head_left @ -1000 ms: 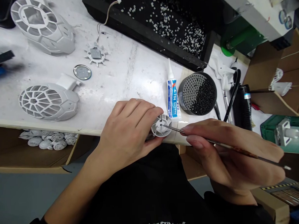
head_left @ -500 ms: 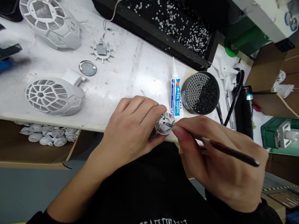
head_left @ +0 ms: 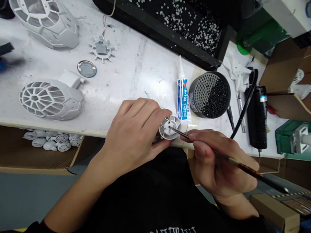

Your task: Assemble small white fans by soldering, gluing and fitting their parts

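My left hand (head_left: 135, 134) is closed round a small round white plastic part (head_left: 170, 127) at the table's front edge. My right hand (head_left: 219, 158) grips a thin dark metal tool (head_left: 231, 160) between thumb and fingers. The tool's tip reaches inside the white part, near its middle. Just behind the part lies a blue and white K-704 glue tube (head_left: 182, 96). To the right of the tube stands a round dish (head_left: 210, 94) with small black pieces on its perforated top.
A black tray (head_left: 151, 30) with white bits spans the back. White shells (head_left: 51, 99), a metal disc (head_left: 86, 68) and a spoked part (head_left: 101, 48) lie left. A black handheld tool (head_left: 257, 122) lies right. An open box (head_left: 31, 166) sits below left.
My right hand has moved back and lower along the tool, showing more of its front shaft. The tip remains in the white part. The whole view has shifted slightly.
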The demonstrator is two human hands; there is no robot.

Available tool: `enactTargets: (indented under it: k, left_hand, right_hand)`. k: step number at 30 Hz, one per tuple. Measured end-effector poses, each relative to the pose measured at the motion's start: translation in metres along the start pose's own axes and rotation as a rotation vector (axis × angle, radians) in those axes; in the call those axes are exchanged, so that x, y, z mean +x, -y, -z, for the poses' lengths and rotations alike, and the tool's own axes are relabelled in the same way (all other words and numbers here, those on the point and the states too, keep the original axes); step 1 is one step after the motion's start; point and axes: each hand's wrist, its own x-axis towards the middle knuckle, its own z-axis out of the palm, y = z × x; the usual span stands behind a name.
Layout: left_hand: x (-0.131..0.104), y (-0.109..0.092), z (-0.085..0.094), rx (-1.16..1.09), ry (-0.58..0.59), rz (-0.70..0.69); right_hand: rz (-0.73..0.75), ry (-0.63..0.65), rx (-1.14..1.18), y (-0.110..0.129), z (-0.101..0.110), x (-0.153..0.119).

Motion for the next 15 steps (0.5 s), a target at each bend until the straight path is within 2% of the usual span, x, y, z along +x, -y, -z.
enactTargets:
  k: [5, 9, 15]
  left_hand:
    - [0.000, 0.001, 0.000, 0.004, -0.006, 0.003]
    - [0.000, 0.000, 0.001, 0.003, 0.001, 0.002]
    - [0.001, -0.001, 0.002, 0.003, 0.024, 0.008]
  right_hand:
    - [0.000, -0.026, 0.038, -0.005, -0.006, -0.005]
    - [0.023, -0.104, 0.084, -0.008, -0.009, -0.009]
    - [0.021, -0.129, 0.093, -0.010, -0.012, -0.013]
